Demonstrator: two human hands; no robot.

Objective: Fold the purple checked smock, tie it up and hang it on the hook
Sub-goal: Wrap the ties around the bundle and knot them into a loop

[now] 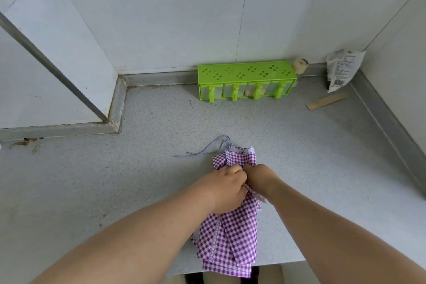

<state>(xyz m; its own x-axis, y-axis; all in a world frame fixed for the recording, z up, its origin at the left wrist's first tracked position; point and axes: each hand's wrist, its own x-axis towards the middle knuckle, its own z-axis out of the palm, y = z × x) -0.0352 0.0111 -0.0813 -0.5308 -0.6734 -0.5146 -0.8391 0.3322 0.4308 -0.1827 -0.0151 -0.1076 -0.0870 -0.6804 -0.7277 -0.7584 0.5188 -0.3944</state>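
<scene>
Head view: folded purple checked cotton smock (230, 237) lies at six o'clock on the grey speckled counter (115, 180). Left hand (227, 189) and right hand (260, 178) pinch its middle; slackening grip could unfold it.

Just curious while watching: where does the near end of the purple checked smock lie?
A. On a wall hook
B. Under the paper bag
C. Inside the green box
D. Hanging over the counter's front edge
D: the smock droops past the near edge of the counter, below both gripping hands.
</scene>
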